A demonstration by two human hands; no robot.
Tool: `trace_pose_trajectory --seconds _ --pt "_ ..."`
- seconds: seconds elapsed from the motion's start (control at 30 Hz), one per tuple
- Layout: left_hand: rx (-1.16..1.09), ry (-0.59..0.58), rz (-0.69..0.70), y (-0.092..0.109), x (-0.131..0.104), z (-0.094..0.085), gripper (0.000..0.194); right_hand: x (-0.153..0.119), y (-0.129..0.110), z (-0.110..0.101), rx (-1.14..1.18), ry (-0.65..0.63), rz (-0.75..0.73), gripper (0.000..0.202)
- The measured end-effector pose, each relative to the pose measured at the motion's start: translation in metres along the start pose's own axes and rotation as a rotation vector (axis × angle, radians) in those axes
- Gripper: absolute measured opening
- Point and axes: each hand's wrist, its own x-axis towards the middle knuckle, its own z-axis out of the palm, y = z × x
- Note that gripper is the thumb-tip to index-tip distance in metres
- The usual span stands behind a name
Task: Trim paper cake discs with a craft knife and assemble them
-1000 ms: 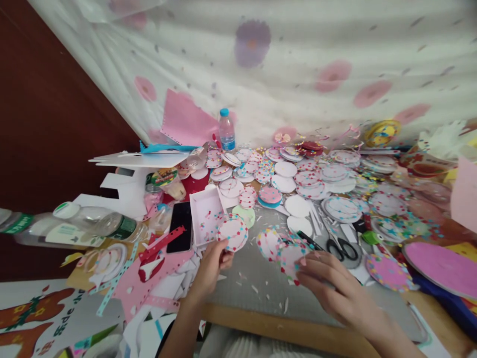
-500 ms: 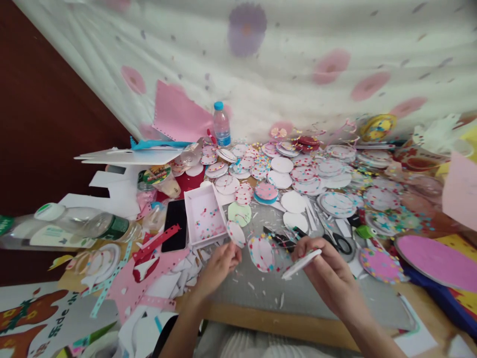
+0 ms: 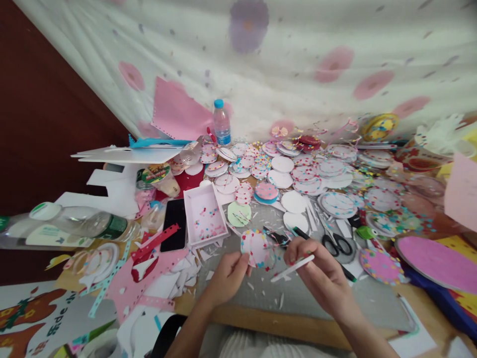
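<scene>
Near the mat's front edge, my left hand (image 3: 228,276) pinches the lower left rim of a round white disc (image 3: 257,248) edged with red, yellow and blue dots. To its right, my right hand (image 3: 318,271) grips a thin white disc (image 3: 292,268) seen nearly edge-on. The two discs are close together over the grey mat (image 3: 257,298), where small white paper scraps lie. A green disc (image 3: 239,214) lies just beyond my left hand. Black-handled scissors (image 3: 337,246) rest beyond my right hand.
A pink box (image 3: 206,216) with confetti and a black phone (image 3: 174,226) lie left of the mat. Many decorated discs cover the back. A water bottle (image 3: 222,124) stands by the curtain. Plastic bottles lie far left; a pink oval (image 3: 437,261) is at the right.
My left hand no longer holds the small white disc and now has the dotted disc, which lay on the mat before. My right hand has shifted slightly left, its disc now more edge-on.
</scene>
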Motion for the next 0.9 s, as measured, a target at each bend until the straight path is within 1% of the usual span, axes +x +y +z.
trace_pose_trajectory --seconds 0.07,0.2,0.33,0.43,0.5,0.53,0.6,0.67,0.73,0.83,0.9 --pt "0.047 0.017 0.016 0.003 -0.002 -0.003 0.049 0.001 -0.010 -0.006 -0.188 -0.089 -0.067 0.008" --pt "0.123 0.080 0.045 0.006 -0.002 -0.009 0.047 0.004 -0.035 -0.011 -0.483 -0.299 -0.180 0.009" --pt "0.212 0.138 0.100 0.006 -0.003 -0.014 0.045 0.007 -0.051 -0.008 -0.764 -0.454 -0.283 0.021" --pt "0.291 0.171 0.165 0.004 -0.004 -0.016 0.042 0.008 -0.054 -0.003 -0.878 -0.538 -0.335 0.026" --pt "0.346 0.202 0.217 0.004 -0.004 -0.017 0.039 0.007 -0.053 0.001 -0.883 -0.567 -0.322 0.026" --pt "0.372 0.225 0.241 0.003 -0.004 -0.017 0.037 0.006 -0.052 0.004 -0.859 -0.556 -0.300 0.026" --pt "0.417 0.286 0.278 0.004 -0.002 -0.017 0.032 0.002 -0.047 0.010 -0.740 -0.473 -0.227 0.023" --pt "0.453 0.350 0.301 0.004 0.000 -0.016 0.028 -0.001 -0.040 0.017 -0.528 -0.323 -0.127 0.015" --pt "0.480 0.390 0.317 0.004 0.001 -0.014 0.024 -0.004 -0.031 0.022 -0.287 -0.163 -0.022 0.010" --pt "0.512 0.406 0.335 0.003 0.000 -0.013 0.020 -0.004 -0.020 0.026 -0.032 0.046 0.101 0.009" --pt "0.546 0.386 0.347 0.003 -0.001 -0.013 0.017 -0.001 -0.017 0.025 0.099 0.156 0.217 0.012"
